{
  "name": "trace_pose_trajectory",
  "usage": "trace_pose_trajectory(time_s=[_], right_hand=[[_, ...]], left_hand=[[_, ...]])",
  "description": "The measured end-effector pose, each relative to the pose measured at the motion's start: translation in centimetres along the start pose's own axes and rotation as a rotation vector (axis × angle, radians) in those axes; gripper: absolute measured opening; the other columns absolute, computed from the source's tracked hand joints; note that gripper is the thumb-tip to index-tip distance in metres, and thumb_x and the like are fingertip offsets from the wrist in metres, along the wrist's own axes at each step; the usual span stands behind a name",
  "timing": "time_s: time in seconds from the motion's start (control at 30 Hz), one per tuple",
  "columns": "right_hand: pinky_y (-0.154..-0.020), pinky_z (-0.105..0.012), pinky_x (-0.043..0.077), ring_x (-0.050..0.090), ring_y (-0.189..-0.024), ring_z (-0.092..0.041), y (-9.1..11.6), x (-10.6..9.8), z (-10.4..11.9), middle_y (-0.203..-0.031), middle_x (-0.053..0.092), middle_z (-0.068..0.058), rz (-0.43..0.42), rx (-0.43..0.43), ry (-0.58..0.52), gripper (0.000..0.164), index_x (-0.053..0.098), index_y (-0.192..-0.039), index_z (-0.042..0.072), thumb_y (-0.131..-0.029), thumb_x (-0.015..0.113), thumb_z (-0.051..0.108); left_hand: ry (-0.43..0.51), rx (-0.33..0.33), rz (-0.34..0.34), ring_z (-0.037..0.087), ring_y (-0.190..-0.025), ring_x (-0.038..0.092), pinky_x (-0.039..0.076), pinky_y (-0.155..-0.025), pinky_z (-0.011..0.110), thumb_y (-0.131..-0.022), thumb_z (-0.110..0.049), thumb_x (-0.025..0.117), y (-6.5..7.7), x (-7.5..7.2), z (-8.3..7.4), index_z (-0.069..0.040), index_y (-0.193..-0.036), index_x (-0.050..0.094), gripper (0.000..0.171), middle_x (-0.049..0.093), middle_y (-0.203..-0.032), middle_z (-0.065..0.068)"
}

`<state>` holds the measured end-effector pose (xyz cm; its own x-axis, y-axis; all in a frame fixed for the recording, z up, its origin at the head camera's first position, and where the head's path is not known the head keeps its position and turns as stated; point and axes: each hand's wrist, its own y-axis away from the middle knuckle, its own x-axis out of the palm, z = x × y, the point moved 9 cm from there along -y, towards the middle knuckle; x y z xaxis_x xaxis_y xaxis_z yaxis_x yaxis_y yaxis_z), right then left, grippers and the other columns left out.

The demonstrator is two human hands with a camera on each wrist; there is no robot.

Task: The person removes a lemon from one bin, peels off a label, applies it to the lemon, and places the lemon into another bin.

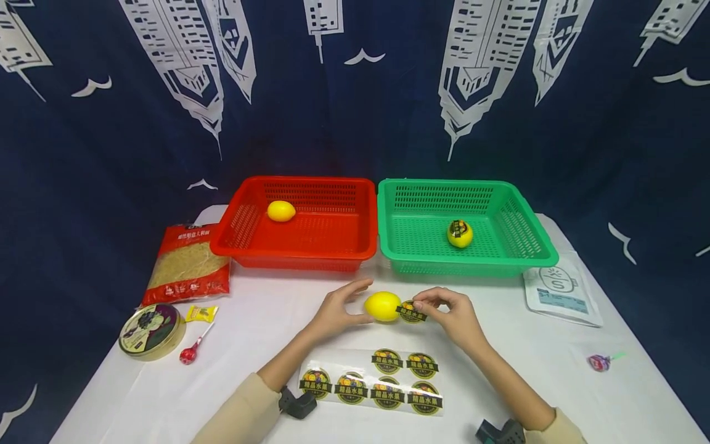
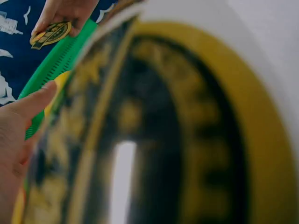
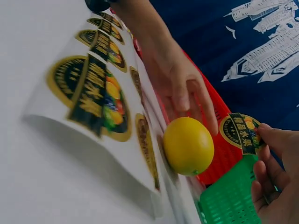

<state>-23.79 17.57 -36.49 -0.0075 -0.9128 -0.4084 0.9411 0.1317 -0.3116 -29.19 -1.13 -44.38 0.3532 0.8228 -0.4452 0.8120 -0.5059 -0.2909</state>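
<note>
A yellow lemon (image 1: 381, 306) lies on the white tablecloth, between both hands in the head view. My left hand (image 1: 336, 313) is spread at the lemon's left side, fingers behind and thumb in front; whether it touches the fruit I cannot tell. On the other side my right hand (image 1: 452, 313) pinches a round black-and-gold sticker (image 1: 411, 312) by its edge, close to the lemon. The right wrist view shows the sticker (image 3: 240, 132) held up beside the lemon (image 3: 188, 146). In front of the hands lies a sheet of stickers (image 1: 338, 404) with several labels on it.
At the back stand a red basket (image 1: 294, 253) with a lemon (image 1: 281, 211) and a green basket (image 1: 471, 259) with a stickered lemon (image 1: 460, 234). A noodle bag (image 1: 188, 265), round tin (image 1: 151, 332), yellow candy (image 1: 202, 313) and lollipop (image 1: 188, 355) lie left; a white pouch (image 1: 561, 288) and another lollipop (image 1: 599, 362) right.
</note>
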Motion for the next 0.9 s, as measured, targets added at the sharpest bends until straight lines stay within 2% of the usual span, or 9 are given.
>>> trace_pose_trajectory(time_s=[0.17, 0.27, 0.4, 0.47, 0.67, 0.9], right_hand=[[-0.068, -0.033, 0.048, 0.056, -0.072, -0.013, -1.3, 1.6, -0.2, -0.082, 0.069, -0.006, 0.088, 0.068, 0.020, 0.009, 0.070, -0.088, 0.001, -0.081, 0.070, 0.007], [-0.067, -0.032, 0.048, 0.055, -0.072, -0.014, -1.9, 2.6, -0.3, -0.083, 0.069, -0.006, 0.130, 0.074, 0.022, 0.011, 0.070, -0.089, 0.001, -0.081, 0.070, 0.008], [-0.066, -0.032, 0.047, 0.054, -0.072, -0.019, -2.4, 3.6, -0.7, -0.083, 0.069, -0.008, 0.150, 0.073, 0.024, 0.012, 0.070, -0.090, 0.000, -0.081, 0.071, 0.008], [-0.066, -0.032, 0.046, 0.054, -0.072, -0.020, -2.7, 3.9, -1.3, -0.083, 0.068, -0.009, 0.148, 0.070, 0.026, 0.013, 0.070, -0.090, 0.000, -0.080, 0.071, 0.008], [-0.067, -0.033, 0.047, 0.054, -0.073, -0.014, -3.3, 4.6, -4.5, -0.082, 0.069, 0.003, 0.109, 0.051, 0.079, 0.013, 0.072, -0.088, 0.011, -0.079, 0.073, 0.020], [-0.064, -0.031, 0.043, 0.052, -0.073, -0.013, -3.2, 4.6, -4.9, -0.077, 0.065, 0.012, 0.015, -0.044, 0.144, 0.010, 0.072, -0.085, 0.019, -0.077, 0.075, 0.024]], left_hand=[[-0.007, -0.013, 0.045, 0.017, -0.115, 0.052, 0.042, -0.097, 0.029, -0.072, -0.023, 0.080, -0.2, 1.5, 1.7, -0.014, -0.134, 0.049, 0.069, 0.053, -0.131, -0.002], [-0.033, -0.004, 0.029, 0.011, -0.113, 0.054, 0.041, -0.097, 0.026, -0.072, -0.025, 0.080, -0.3, 1.8, 2.1, -0.017, -0.130, 0.053, 0.065, 0.055, -0.128, -0.006], [-0.021, 0.005, 0.003, 0.007, -0.107, 0.057, 0.042, -0.096, 0.025, -0.070, -0.023, 0.082, -0.4, 1.8, 1.9, -0.017, -0.126, 0.057, 0.061, 0.058, -0.123, -0.006], [-0.016, 0.013, -0.004, 0.007, -0.105, 0.058, 0.042, -0.095, 0.025, -0.069, -0.022, 0.082, -0.5, 1.8, 1.7, -0.016, -0.124, 0.058, 0.060, 0.060, -0.121, -0.005], [-0.048, 0.022, -0.020, 0.006, -0.104, 0.058, 0.042, -0.095, 0.025, -0.067, -0.023, 0.083, -0.4, 1.6, 1.6, -0.017, -0.123, 0.060, 0.061, 0.061, -0.119, -0.005], [-0.049, 0.019, -0.023, 0.005, -0.104, 0.058, 0.042, -0.094, 0.024, -0.066, -0.022, 0.083, -0.4, 1.6, 1.7, -0.018, -0.122, 0.060, 0.061, 0.061, -0.119, -0.006]])
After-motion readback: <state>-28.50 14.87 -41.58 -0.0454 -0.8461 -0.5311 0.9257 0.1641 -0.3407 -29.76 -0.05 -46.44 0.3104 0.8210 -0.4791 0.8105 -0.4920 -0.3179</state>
